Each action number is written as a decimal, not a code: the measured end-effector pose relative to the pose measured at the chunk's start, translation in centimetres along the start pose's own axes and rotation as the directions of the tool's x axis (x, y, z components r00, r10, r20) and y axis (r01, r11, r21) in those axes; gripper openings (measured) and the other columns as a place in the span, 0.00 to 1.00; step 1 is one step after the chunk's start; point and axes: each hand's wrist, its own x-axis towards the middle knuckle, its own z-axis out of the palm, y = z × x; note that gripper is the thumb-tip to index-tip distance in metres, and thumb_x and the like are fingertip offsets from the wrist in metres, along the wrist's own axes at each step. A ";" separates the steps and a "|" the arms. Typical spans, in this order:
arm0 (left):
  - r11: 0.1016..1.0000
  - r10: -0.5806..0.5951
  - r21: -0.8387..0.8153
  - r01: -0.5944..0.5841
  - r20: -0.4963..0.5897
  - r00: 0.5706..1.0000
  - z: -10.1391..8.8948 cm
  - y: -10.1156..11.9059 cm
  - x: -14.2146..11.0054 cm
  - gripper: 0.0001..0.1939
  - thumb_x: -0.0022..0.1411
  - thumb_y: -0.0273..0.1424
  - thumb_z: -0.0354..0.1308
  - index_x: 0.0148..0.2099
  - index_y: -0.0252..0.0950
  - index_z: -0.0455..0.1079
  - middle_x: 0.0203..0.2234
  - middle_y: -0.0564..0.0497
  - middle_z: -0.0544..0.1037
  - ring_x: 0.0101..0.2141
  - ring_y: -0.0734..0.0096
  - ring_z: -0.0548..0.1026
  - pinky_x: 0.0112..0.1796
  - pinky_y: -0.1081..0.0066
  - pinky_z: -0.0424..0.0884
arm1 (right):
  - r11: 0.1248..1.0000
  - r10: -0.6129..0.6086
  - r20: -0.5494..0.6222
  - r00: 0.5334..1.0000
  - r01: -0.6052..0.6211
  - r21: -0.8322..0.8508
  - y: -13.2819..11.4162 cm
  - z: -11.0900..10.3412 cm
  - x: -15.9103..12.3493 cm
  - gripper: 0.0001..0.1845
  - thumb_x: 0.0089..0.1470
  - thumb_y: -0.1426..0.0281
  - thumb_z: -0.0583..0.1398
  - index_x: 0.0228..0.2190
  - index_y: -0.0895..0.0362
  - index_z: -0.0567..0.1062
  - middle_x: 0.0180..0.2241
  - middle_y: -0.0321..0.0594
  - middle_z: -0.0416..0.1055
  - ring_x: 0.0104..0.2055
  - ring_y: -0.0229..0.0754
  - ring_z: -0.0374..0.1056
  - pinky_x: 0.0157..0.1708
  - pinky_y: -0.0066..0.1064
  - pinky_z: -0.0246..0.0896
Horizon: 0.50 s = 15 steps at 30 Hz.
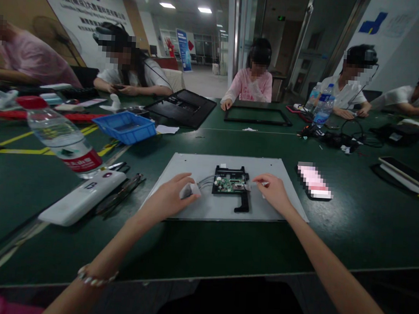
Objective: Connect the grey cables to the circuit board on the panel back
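A pale grey panel (195, 162) lies flat on the green table in front of me. Near its middle rests a green circuit board (229, 183) in a black frame (242, 204) with a leg toward me. Thin grey wires (206, 179) run from the board toward my left hand (168, 195). That hand is curled, thumb and fingers closed around a small grey-white piece (190, 190) whose kind I cannot make out. Right of the board, my right hand (274, 192) has its fingertips pinched together close to the frame's edge. Something small and pale shows at them, too unclear to name.
Left stand a water bottle (66, 141), a white power bank (82, 199), glasses (125, 194) and a blue tray (126, 127). A phone (313, 181) lies right of the panel. Across the table, several people sit near a black screen frame (257, 121) and a black casing (182, 109).
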 end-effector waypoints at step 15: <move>0.878 0.158 0.458 -0.139 -0.003 0.987 -1.5 2.0 -0.1 0.13 0.63 0.23 0.46 0.41 0.37 0.72 0.39 0.42 0.74 0.42 0.54 0.71 0.43 0.58 0.63 | 0.998 -0.028 0.152 0.988 0.036 -0.049 -0.8 0.6 -0.2 0.16 0.49 0.71 0.62 0.42 0.55 0.75 0.39 0.40 0.75 0.39 0.41 0.69 0.40 0.33 0.62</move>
